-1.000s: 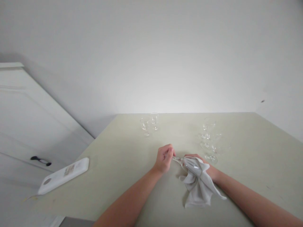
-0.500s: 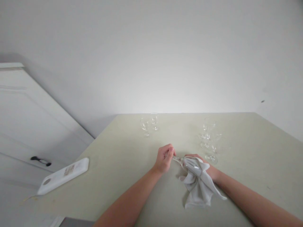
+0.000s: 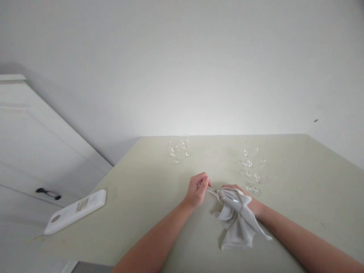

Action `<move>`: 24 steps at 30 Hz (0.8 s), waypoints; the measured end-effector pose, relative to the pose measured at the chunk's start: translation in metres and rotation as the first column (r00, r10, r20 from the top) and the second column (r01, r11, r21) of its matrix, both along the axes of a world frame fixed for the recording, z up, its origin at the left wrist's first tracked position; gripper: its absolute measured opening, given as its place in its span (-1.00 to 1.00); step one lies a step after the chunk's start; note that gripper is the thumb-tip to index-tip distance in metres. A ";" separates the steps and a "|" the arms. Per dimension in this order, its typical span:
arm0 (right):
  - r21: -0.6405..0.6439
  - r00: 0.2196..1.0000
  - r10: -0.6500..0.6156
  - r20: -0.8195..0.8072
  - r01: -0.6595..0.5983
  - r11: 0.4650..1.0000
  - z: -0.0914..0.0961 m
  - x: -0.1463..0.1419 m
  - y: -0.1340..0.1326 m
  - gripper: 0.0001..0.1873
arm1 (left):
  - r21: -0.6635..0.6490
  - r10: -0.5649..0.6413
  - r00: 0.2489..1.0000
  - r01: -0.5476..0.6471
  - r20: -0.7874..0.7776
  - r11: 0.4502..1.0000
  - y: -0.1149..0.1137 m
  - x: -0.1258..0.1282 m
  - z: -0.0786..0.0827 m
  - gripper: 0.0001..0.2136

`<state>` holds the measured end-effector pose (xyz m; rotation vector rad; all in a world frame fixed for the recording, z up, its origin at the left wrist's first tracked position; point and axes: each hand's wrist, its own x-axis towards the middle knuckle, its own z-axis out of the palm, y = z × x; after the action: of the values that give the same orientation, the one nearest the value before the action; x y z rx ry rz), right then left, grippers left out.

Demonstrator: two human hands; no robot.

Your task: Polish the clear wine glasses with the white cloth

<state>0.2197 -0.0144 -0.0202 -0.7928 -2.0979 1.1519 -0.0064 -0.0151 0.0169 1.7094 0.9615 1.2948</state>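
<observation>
My left hand (image 3: 197, 189) is closed around the foot and stem of a clear stemmed glass (image 3: 220, 195) that lies tilted above the table. My right hand (image 3: 250, 203) holds a white cloth (image 3: 237, 223) wrapped over the bowl of that glass; most of this hand is hidden by the cloth. The cloth's loose end hangs down to the pale green table (image 3: 142, 197).
Two small stemmed glasses (image 3: 178, 148) stand at the back left of the table. Several more glasses (image 3: 253, 170) stand at the back right, close to my right hand. A white cutting board (image 3: 75, 210) lies at the table's left edge, beside a white cabinet (image 3: 34, 151).
</observation>
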 end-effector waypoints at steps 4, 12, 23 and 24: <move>-0.010 0.999 -0.046 -0.005 0.046 0.999 0.006 -0.003 -0.003 -0.65 | 0.017 -0.006 1.000 0.006 -0.009 1.000 0.001 0.000 0.000 -0.46; -0.031 0.999 0.016 -0.027 -0.017 0.999 0.017 -0.009 -0.006 -0.62 | 0.033 -0.013 1.000 0.013 -0.001 0.999 0.002 0.000 -0.002 -0.48; -0.040 0.998 0.035 -0.049 -0.037 0.999 0.029 -0.013 -0.009 -0.64 | -0.029 -0.012 1.000 0.012 -0.004 1.000 0.001 0.000 -0.001 -0.47; -0.053 0.999 0.032 -0.044 -0.035 0.998 0.031 -0.013 -0.010 -0.64 | -0.036 -0.012 1.000 0.012 -0.004 0.999 0.001 0.000 0.000 -0.47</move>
<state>0.2065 -0.0240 0.0105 -0.7536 -2.0599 1.2375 -0.0064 -0.0140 0.0165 1.6887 0.9698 1.2589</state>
